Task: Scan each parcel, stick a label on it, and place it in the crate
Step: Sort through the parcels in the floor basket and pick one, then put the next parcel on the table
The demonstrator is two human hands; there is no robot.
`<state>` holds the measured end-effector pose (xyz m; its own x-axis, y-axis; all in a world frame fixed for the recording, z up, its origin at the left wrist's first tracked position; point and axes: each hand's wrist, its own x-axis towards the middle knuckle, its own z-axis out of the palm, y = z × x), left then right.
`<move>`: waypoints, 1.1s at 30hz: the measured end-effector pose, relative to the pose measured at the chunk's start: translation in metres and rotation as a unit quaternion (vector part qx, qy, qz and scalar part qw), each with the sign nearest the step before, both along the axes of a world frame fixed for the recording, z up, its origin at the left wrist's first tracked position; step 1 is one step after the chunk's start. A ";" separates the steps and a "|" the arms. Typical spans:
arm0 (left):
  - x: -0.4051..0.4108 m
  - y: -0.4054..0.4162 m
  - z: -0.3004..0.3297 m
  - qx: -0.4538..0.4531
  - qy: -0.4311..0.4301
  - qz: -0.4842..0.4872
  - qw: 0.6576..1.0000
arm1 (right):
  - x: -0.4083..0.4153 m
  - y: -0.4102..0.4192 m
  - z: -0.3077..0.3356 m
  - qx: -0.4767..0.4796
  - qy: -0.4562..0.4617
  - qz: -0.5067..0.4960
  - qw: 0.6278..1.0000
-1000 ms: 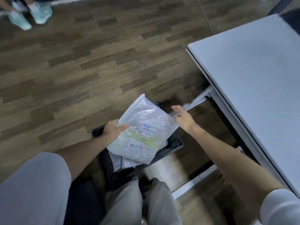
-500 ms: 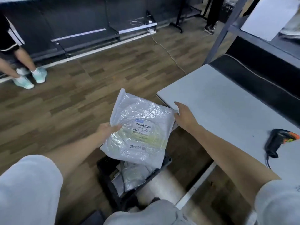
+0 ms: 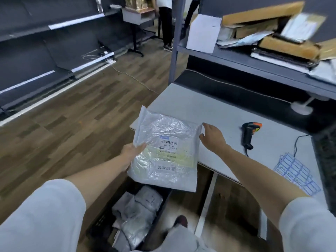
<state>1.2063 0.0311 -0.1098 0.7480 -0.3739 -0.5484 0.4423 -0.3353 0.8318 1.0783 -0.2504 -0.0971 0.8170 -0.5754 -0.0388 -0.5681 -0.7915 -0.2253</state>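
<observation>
Over the near left corner of the white surface point(image 3: 227, 113), a clear plastic parcel point(image 3: 164, 153) was held up flat, its printed face toward the camera, with a barcode label point(image 3: 168, 146) near its middle. The left hand point(image 3: 131, 151) gripped the parcel at its nine o'clock edge, thumb curled over the front and the other fingers hidden behind the plastic. The right hand point(image 3: 211, 136) was at the three o'clock edge near the upper corner, fingers fairly straight and touching the plastic; whether it actually pinched the edge could not be told.

Below the parcel, at about six o'clock from it, a black crate point(image 3: 101, 222) stood on the wooden floor with several grey and clear bags point(image 3: 136, 213) lying inside. On the surface, at three o'clock from the right hand and well apart from it, a black scanner point(image 3: 248, 133) with an orange tip lay on its side, its cable trailing toward the near edge. Farther toward four o'clock, a sheet of blue-outlined labels point(image 3: 297, 174) lay flat by the edge. A shelf point(image 3: 254, 60) above the surface at one o'clock carried cardboard boxes point(image 3: 272, 30) and papers.
</observation>
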 end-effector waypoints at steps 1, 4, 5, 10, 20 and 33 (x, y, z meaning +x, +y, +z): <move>0.001 -0.014 0.001 0.001 0.000 -0.014 1.000 | -0.005 -0.010 0.002 -0.005 0.008 -0.011 1.000; 0.003 -0.057 0.000 0.005 -0.008 -0.046 0.999 | -0.016 -0.045 0.007 -0.020 0.026 -0.033 0.999; 0.005 -0.071 0.000 0.010 -0.013 -0.053 0.998 | -0.019 -0.057 0.008 -0.024 0.029 -0.040 0.998; 0.016 -0.143 -0.002 0.023 -0.026 -0.101 0.994 | -0.030 -0.117 0.013 -0.043 0.045 -0.077 0.995; 0.020 -0.255 -0.026 0.075 -0.026 -0.169 0.982 | -0.061 -0.205 0.010 -0.017 0.025 -0.141 0.989; 0.016 -0.333 -0.060 0.132 -0.003 -0.170 0.976 | -0.086 -0.255 -0.019 0.019 0.037 -0.216 0.976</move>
<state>1.2222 -0.3018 -0.1693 0.6086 -0.4476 -0.6551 0.2625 -0.6655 0.6987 0.9922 -0.5054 -0.1162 0.4936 -0.8618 -0.1166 -0.8621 -0.4673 -0.1958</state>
